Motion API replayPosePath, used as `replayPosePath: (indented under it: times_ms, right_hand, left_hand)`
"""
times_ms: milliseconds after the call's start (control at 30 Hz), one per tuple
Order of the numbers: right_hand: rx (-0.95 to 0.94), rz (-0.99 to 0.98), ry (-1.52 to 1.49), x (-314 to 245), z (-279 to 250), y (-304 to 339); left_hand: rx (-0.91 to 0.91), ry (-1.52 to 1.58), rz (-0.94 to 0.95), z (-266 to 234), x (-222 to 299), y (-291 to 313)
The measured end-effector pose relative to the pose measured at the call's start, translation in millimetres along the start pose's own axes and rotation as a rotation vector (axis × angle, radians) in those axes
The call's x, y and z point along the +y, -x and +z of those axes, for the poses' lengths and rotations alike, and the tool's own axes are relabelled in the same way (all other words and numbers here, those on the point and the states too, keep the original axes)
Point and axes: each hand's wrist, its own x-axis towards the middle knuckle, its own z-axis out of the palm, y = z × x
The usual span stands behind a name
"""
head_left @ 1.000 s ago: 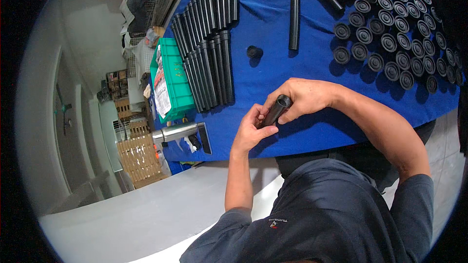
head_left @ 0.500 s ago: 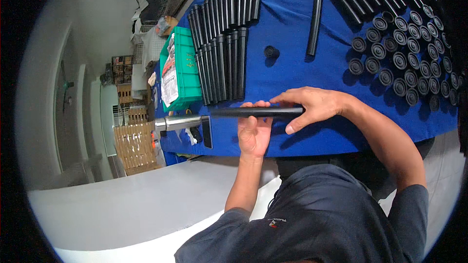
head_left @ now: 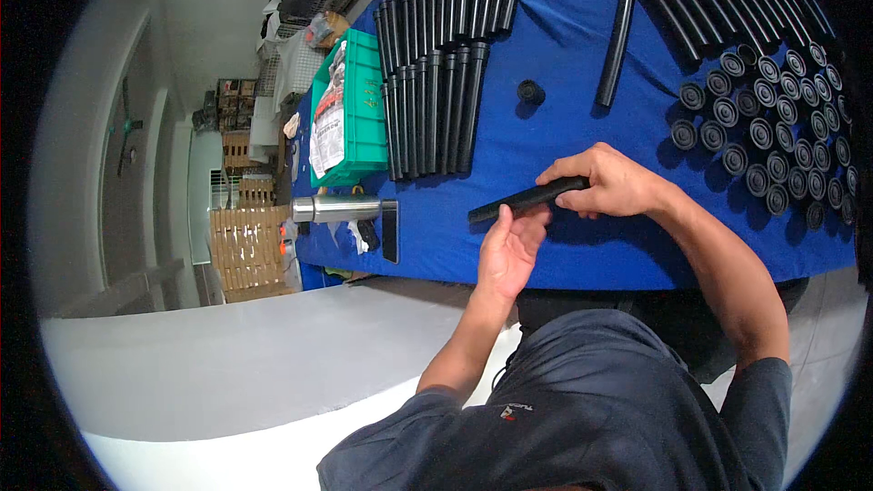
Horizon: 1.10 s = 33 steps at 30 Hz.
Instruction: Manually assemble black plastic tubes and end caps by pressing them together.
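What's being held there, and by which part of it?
A black tube: the right hand's grip is at its right-hand end; the left hand's grip is around its middle, thumb against it.

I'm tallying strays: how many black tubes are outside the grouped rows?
2: a held tube in the right hand, touched by the left hand, and a lone tube on the blue cloth between the groups. Any hidden elsewhere wouldn't show.
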Motion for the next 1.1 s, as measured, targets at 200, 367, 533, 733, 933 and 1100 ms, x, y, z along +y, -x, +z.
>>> replayPosePath:
  times_ms: [200, 367, 533, 733, 933, 1100]
  right_hand:
    - [0.076, -0.007, 0.095, -2, 0, 1]
    - [0.002, -0.012, -0.04, -8, -3, 3]
    - [-0.202, 0.092, -0.385, -13, -7, 5]
    - [-0.226, 0.019, -0.432, -8, -5, 3]
    - [-0.235, 0.058, -0.47, -12, -6, 5]
    - [-0.245, 0.034, -0.472, -11, -5, 5]
  left_hand:
    - [0.017, -1.762, 0.762, 32, 17, 7]
    - [-0.079, -1.802, 0.925, 36, 22, -20]
    - [-0.196, -1.558, 0.7, 37, 30, -14]
    - [-0.397, -1.544, 0.633, 47, 46, -5]
    - [-0.421, -1.318, 0.463, 35, 50, -5]
    - [-0.42, -1.338, 0.412, 32, 51, -4]
